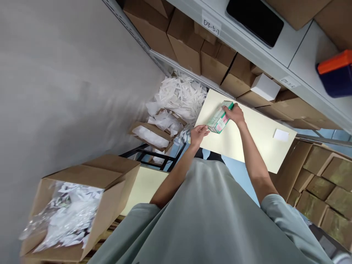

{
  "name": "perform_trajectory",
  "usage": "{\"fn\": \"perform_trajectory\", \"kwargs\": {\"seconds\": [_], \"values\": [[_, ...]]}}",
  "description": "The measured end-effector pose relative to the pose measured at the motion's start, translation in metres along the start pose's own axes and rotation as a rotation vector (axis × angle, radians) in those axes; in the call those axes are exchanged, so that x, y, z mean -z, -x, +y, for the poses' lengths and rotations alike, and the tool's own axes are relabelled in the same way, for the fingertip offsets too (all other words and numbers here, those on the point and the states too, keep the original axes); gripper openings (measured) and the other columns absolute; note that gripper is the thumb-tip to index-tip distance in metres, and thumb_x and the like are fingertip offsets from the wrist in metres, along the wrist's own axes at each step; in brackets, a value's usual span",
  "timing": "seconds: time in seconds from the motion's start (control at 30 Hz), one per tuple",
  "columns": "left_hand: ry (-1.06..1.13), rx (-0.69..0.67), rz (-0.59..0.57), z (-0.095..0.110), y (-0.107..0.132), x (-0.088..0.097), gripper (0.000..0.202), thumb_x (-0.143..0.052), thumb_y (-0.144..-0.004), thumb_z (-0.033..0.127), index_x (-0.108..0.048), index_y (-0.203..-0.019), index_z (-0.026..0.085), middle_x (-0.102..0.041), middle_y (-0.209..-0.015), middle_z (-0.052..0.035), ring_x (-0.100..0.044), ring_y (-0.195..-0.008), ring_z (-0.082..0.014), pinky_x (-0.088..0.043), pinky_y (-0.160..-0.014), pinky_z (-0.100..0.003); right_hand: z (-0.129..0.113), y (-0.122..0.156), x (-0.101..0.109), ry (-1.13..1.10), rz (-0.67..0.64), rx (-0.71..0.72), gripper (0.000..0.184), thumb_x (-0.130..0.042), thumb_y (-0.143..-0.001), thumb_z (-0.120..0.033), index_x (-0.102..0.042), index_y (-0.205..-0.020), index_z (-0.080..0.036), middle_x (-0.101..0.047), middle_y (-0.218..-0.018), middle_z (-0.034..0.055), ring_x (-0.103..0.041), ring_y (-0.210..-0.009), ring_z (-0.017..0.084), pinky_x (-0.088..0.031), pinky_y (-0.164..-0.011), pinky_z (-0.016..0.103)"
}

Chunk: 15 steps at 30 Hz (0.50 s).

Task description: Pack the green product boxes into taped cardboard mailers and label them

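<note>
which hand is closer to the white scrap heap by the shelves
Left. The left hand is at the near end of the green-and-pink box, right of the white scrap heap; the right hand holds the box's far end, farther off.

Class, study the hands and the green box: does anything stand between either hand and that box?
Nothing visible does. The right hand grips the green box directly; the left hand's fingers are right at its lower corner. The white card lies off to the right.
</note>
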<state>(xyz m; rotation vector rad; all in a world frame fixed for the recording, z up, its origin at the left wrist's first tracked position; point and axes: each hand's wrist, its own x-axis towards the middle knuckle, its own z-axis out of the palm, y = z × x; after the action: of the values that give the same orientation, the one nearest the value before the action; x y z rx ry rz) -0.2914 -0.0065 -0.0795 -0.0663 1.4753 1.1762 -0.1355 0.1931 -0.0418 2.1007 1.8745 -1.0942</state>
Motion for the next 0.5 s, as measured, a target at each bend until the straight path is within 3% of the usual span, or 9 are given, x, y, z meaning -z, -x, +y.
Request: {"fn": "perform_trajectory", "kwargs": {"seconds": [0.13, 0.23, 0.37, 0.5], "values": [[0.143, 0.112, 0.037, -0.007, -0.033, -0.008, 0.031, -0.098, -0.087, 0.034, -0.075, -0.099, 0.017, -0.084, -0.093, -0.0061, -0.081, -0.078, -0.0180, -0.067, -0.096, -0.038, -0.049, -0.027, -0.020, 0.153, 0.053, 0.086, 0.064, -0.068, -0.103, -0.054, -0.053, -0.149, -0.011, -0.059, -0.159, 0.0303, -0.068, -0.141, 0.045, -0.053, -0.126, 0.062], [0.197, 0.191, 0.036, -0.007, -0.043, -0.012, 0.030, -0.095, -0.089, 0.032, -0.073, -0.101, 0.017, -0.084, -0.098, -0.0072, -0.081, -0.078, -0.0184, -0.067, -0.103, -0.043, -0.070, -0.033, -0.037, 0.215, 0.027, 0.097, 0.072, -0.068, -0.104, -0.053, -0.049, -0.157, -0.008, -0.051, -0.166, 0.0327, -0.068, -0.142, 0.048, -0.052, -0.126, 0.063], [0.242, 0.190, -0.016, -0.003, -0.038, -0.009, 0.022, -0.089, -0.091, 0.024, -0.069, -0.094, 0.018, -0.081, -0.099, -0.0062, -0.081, -0.080, -0.0193, -0.063, -0.110, -0.048, -0.076, -0.025, -0.043, 0.239, 0.010, 0.123, 0.081, -0.064, -0.107, -0.055, -0.043, -0.167, -0.006, -0.039, -0.178, 0.0355, -0.059, -0.154, 0.050, -0.050, -0.127, 0.064], [0.249, 0.104, -0.053, 0.001, -0.011, 0.003, 0.024, -0.093, -0.087, 0.025, -0.072, -0.096, 0.017, -0.079, -0.104, -0.0069, -0.081, -0.084, -0.0204, -0.062, -0.109, -0.049, -0.064, 0.012, -0.030, 0.239, 0.104, 0.253, 0.084, -0.055, -0.110, -0.059, -0.041, -0.171, -0.001, -0.033, -0.182, 0.0369, -0.043, -0.167, 0.048, -0.044, -0.133, 0.064]]}}
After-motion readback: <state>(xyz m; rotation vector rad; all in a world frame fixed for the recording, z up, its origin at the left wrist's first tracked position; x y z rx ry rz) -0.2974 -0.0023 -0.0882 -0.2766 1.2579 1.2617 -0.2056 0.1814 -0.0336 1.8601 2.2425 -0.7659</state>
